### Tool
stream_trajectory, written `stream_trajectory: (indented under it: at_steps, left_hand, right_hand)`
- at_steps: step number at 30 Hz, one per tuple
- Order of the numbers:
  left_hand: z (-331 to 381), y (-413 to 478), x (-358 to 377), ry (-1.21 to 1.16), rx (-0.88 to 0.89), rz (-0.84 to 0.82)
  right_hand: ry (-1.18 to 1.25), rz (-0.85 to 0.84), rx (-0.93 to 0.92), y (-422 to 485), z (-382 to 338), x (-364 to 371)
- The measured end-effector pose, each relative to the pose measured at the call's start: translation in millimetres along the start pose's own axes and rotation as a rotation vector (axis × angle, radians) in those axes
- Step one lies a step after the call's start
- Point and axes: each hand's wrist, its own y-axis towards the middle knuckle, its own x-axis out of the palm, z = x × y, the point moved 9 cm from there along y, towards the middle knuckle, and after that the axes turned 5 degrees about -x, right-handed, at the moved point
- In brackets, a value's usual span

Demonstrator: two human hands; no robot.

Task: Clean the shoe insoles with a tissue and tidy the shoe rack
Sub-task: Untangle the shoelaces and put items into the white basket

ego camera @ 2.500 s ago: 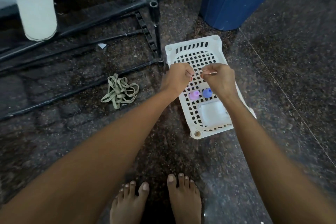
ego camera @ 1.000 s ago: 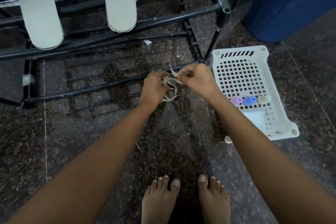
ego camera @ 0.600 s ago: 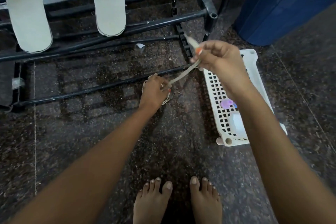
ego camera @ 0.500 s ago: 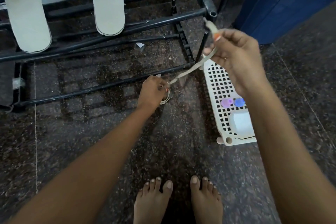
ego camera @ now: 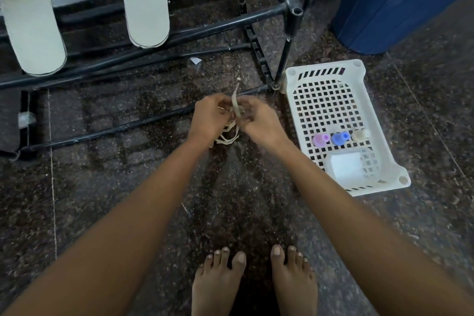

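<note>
Right hand point(ego camera: 259, 120) is back down from up near the shoe rack point(ego camera: 264, 14) and meets the left hand point(ego camera: 209, 117) just above the floor. Both are pinching the bunched beige lace point(ego camera: 235, 101) between their fingertips. Two pale insoles point(ego camera: 146, 0) lie on the rack's bars, and the white basket point(ego camera: 331, 72) sits beside its leg.

We see only arms, hands and feet of the person, and all of it is bare: the left arm point(ego camera: 123, 233) and the right arm point(ego camera: 359, 218) are uncovered along the whole length in view, long and slender, narrowing toward the wrists. The left hand point(ego camera: 209, 117) and the right hand point(ego camera: 259, 123) are bare too, with slim fingers point(ego camera: 254, 106). At the near edge we see the left foot point(ego camera: 218, 287) and the right foot point(ego camera: 295, 285), unshod, the toes tipped with short, rounded nails.
</note>
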Motion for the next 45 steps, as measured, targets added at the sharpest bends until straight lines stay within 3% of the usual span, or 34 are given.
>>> stream_trajectory:
  at_steps: [9,14,18,21,25,33,41,45]
  left_hand:
    - [-13,5,-16,-0.174,-0.003,0.012]
    - [-47,13,-11,0.159,-0.093,0.017]
    - [-64,13,5,0.371,-0.098,-0.084]
    - [-60,10,6,0.355,-0.096,-0.068]
    - [-50,9,1,0.253,-0.052,-0.017]
    - [-31,11,-11,-0.171,-0.026,0.028]
    - [-22,1,22,-0.255,-0.062,-0.225]
    - [-23,-1,24,-0.439,-0.085,-0.224]
  right_hand:
    - [0.002,0.028,-0.032,11,0,12]
    - [-0.071,0.041,0.026,17,17,18]
    - [-0.232,-0.108,0.001,24,25,46]
    - [-0.285,-0.165,-0.022,23,25,59]
    - [-0.254,-0.116,-0.047,22,21,54]
    - [-0.074,0.045,-0.009,20,4,2]
    - [0.525,0.103,0.063,15,-13,-34]
    - [0.674,0.109,0.074,12,-16,-51]
